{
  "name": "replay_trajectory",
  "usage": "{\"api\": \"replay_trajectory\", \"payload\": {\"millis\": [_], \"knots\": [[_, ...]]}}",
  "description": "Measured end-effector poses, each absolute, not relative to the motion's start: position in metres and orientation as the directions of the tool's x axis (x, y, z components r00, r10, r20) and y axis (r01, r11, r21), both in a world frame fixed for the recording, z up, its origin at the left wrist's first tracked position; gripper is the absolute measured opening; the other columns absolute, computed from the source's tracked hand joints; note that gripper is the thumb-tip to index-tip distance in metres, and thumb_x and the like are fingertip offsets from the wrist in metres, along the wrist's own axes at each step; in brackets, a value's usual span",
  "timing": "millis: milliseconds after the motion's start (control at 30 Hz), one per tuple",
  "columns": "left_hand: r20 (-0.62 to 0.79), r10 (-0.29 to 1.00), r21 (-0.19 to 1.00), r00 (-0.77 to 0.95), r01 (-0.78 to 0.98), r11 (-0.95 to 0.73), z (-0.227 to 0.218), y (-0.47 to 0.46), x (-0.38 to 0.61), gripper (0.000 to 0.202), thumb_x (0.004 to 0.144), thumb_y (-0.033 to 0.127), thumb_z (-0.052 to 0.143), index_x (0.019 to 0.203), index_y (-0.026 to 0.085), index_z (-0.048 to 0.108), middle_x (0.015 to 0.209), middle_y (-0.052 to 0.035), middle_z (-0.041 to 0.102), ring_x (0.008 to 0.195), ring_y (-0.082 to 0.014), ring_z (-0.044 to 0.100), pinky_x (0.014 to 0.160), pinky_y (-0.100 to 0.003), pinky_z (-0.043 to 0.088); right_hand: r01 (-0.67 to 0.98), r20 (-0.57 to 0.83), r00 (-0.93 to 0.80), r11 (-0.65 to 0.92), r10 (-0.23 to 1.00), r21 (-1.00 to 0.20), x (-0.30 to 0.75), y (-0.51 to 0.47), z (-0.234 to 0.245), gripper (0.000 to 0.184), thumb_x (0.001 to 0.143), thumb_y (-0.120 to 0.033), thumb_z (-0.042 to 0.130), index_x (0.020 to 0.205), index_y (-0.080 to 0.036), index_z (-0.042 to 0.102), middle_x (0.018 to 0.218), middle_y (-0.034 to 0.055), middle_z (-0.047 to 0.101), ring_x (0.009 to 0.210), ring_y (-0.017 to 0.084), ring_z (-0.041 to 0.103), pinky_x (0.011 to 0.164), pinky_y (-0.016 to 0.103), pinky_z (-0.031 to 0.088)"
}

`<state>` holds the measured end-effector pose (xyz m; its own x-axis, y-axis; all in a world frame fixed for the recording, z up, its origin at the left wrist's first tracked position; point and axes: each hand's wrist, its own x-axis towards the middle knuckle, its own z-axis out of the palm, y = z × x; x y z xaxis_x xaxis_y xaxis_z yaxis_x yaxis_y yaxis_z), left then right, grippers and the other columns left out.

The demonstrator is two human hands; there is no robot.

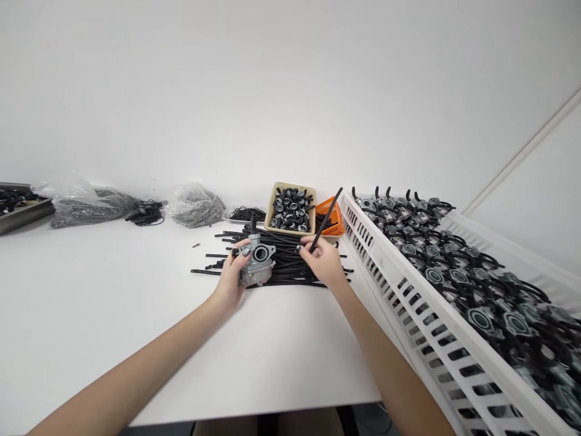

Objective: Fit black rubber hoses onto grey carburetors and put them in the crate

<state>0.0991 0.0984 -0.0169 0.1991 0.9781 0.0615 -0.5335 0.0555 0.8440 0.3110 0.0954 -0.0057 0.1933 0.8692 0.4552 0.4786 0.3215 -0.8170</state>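
Observation:
My left hand (235, 272) is closed around the left side of a grey metal carburetor (259, 266), its round bore facing me and a black cap pointing up. In my right hand (323, 260), a thin black rubber hose (327, 218) is pinched near its lower end and slants up to the right. The hose and the carburetor are apart. Beneath and behind both hands lies a loose pile of black hoses (290, 257) on the white table (254, 357). The fingers of my left hand behind the carburetor are hidden.
A white slotted crate (436, 303) full of carburetors with hoses stands at right. Behind the pile are a cream basket (272, 209) of small black-and-metal parts and an orange basket (336, 221). Farther left lie plastic bags (195, 206) of parts, black cords (145, 212) and a grey tray (27, 218).

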Motion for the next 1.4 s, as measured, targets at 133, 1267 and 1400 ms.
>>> {"api": "replay_trajectory", "payload": {"millis": [133, 1267, 1400], "knots": [[0.049, 0.981, 0.841, 0.188, -0.538, 0.061, -0.017, 0.099, 0.100, 0.064, 0.061, 0.050, 0.080, 0.113, 0.026, 0.050, 0.090, -0.0029, 0.067, 0.069, -0.0223, 0.069, 0.052, -0.031, 0.054, 0.489, 0.240, 0.093, 0.166, 0.966, -0.857, 0.313, 0.096, -0.007, 0.024, 0.079, -0.033, 0.062, 0.060, -0.018, 0.058, 0.044, -0.0033, 0.052, 0.038, 0.011, 0.051, 0.040, 0.022, 0.040], [0.148, 0.975, 0.840, -0.168, -0.498, -0.213, -0.024, 0.100, 0.099, 0.052, 0.066, 0.044, 0.080, 0.109, 0.025, 0.056, 0.102, -0.0018, 0.060, 0.087, -0.0164, 0.060, 0.066, -0.024, 0.053, -0.293, 0.375, -0.194, 0.311, 0.906, -0.904, 0.241, 0.072, -0.019, 0.029, 0.073, -0.043, 0.078, 0.067, -0.020, 0.060, 0.126, 0.0101, 0.066, 0.125, 0.028, 0.057, 0.108, 0.047, 0.039], [0.160, 0.958, 0.846, -0.239, -0.467, -0.258, -0.028, 0.098, 0.100, 0.048, 0.071, 0.043, 0.077, 0.110, 0.026, 0.055, 0.102, -0.0014, 0.062, 0.086, -0.0155, 0.061, 0.071, -0.026, 0.053, -0.336, 0.357, -0.202, 0.278, 0.912, -0.900, 0.235, 0.068, -0.020, 0.029, 0.075, -0.042, 0.076, 0.068, -0.021, 0.057, 0.129, 0.0103, 0.065, 0.128, 0.027, 0.055, 0.111, 0.047, 0.036]]}}
